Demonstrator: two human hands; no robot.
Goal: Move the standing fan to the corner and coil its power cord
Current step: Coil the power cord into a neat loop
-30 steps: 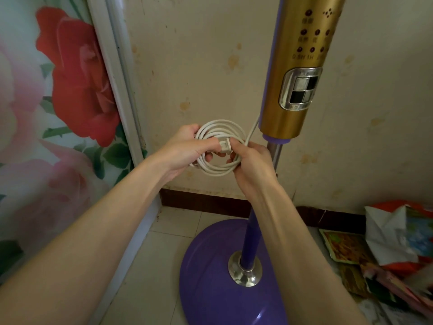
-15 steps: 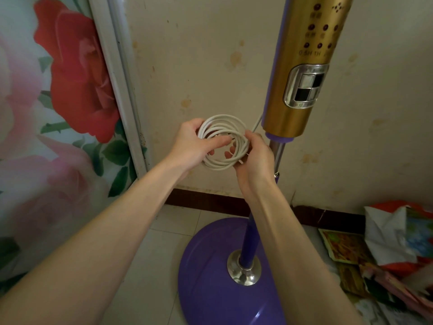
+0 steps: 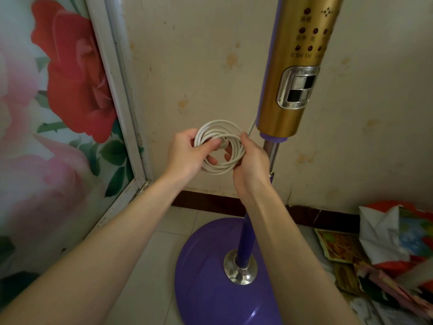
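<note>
Both grips are clenched on the power cord (image 3: 218, 124). The left grip (image 3: 185, 156) holds the left side of the loops, with its thumb laid across the front strands and its fingers curled behind. The right grip (image 3: 251, 165) pinches the right side, thumb up at the rim, and its fingertips show through the middle of the ring. The white cord is wound into several round loops and is held upright in the air between the two grips, in front of the stained wall (image 3: 187, 66). What looks like the plug (image 3: 223, 143) lies across the inside of the coil, near the left thumb tip. One strand leaves the coil at its upper right and runs up behind the lower end of the gold control column (image 3: 293, 95) of the standing fan, just to the right of the right grip.

Below, the fan's purple pole (image 3: 243, 242) passes behind the right forearm into a chrome collar (image 3: 240, 272) on the round purple base (image 3: 210, 289). The base sits on the tiled floor (image 3: 152, 254), close to the dark skirting (image 3: 210, 202). To the left a white-framed rose panel (image 3: 70, 78) meets the wall, forming the corner. A heap of papers and bags (image 3: 386, 242) lies on the floor to the right of the base.
</note>
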